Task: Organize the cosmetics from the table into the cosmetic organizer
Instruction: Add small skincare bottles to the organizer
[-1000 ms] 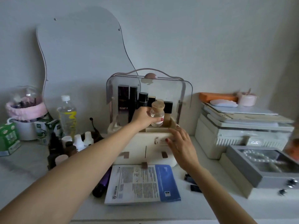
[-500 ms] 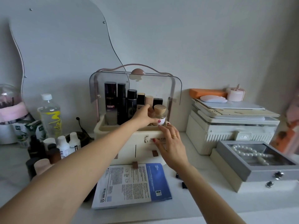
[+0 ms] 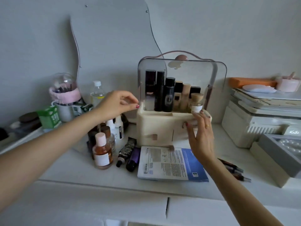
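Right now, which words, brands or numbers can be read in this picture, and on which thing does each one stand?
Nothing reads with certainty.
White box: light script mark, perhaps "KaSs", unsure.
White dropper bottle: vertical black label, blurred.
Sheet mask packet: fine print and a barcode, too small.
Green carton: white print, blurred.
Black bottle: round emblem, unreadable.

Bare forearms, no sleeves, red-painted nails, gold ring point(image 3: 207, 125) on right hand point(image 3: 201, 139)
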